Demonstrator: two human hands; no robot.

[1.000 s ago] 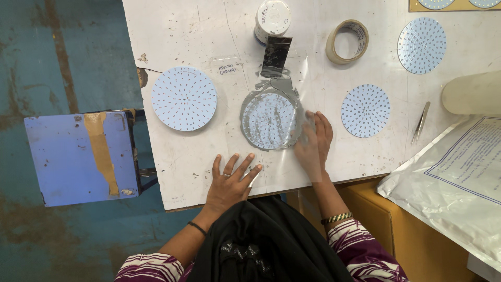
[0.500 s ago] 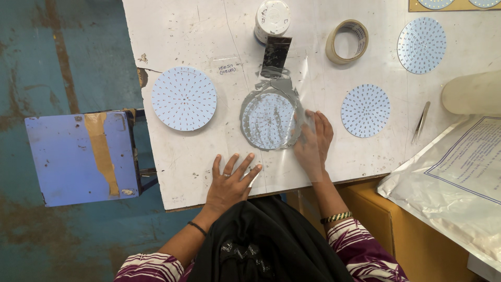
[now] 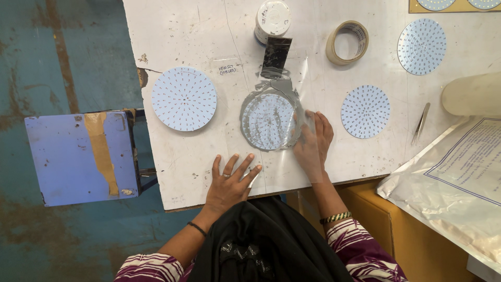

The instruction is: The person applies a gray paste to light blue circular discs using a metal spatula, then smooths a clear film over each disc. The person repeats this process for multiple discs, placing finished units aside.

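The round LED board (image 3: 270, 121) sits under a clear plastic sheet (image 3: 292, 104), just inside the middle of the tabletop's near edge, grey smears ringing it. Largest thing here is the white worktable (image 3: 177, 31), scuffed and chipped at its left edge. Off that left edge stands a blue stool (image 3: 78, 156) with a strip of tan tape. At the right edge, a shiny foil bag (image 3: 454, 188) with a printed sheet hangs over the near corner, a cream roll (image 3: 472, 94) above it. More round LED boards: one (image 3: 184, 98) toward the left edge, one (image 3: 365, 111) right of centre, one (image 3: 421, 46) near the far right corner. A masking tape roll (image 3: 347, 43) and a white tub (image 3: 272, 20) stand by the far edge, a dark squeegee (image 3: 275, 56) leaning just below the tub. Tweezers (image 3: 420, 124) lie near the foil bag. Right hand (image 3: 313, 143) presses flat on the sheet at the board's right rim, fingers extended, gripping nothing. Left hand (image 3: 229, 183) lies spread on the sheet by the near edge, fingers splayed, holding nothing.
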